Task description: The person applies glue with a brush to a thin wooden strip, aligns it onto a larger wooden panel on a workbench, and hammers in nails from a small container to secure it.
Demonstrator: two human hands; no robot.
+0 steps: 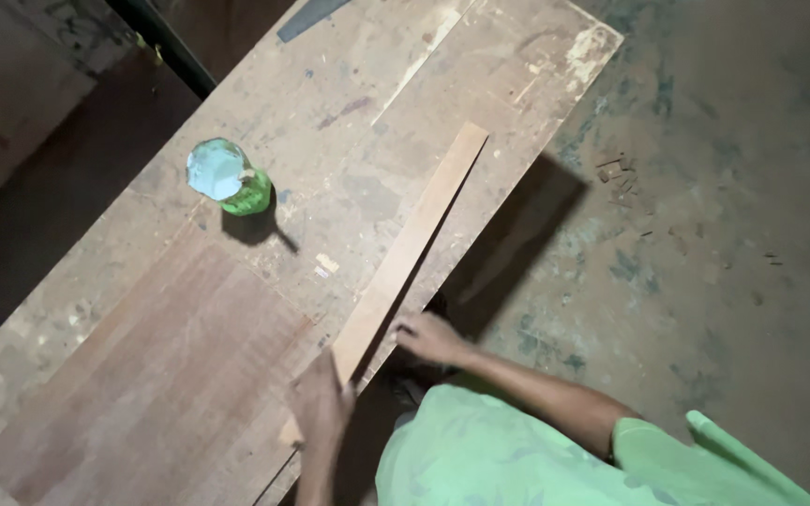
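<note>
A long, narrow wooden strip [419, 230] lies diagonally across a worn workbench [480, 66], its far end pointing up and right. My left hand [319, 405] is closed around the strip's near end. My right hand [430, 337] grips the strip's right edge a little further up, at the bench's edge, with curled fingers. A wide reddish-brown board [152, 375] lies flat on the bench just left of the strip, touching my left hand's side. My green-sleeved arm and shirt fill the bottom of the view.
A green plastic bottle [229, 178] with a pale top stands on the bench, left of the strip. A dark flat blade [309, 17] lies at the bench's far end. Right of the bench is a stained concrete floor [724, 187] with small wood scraps [619, 173].
</note>
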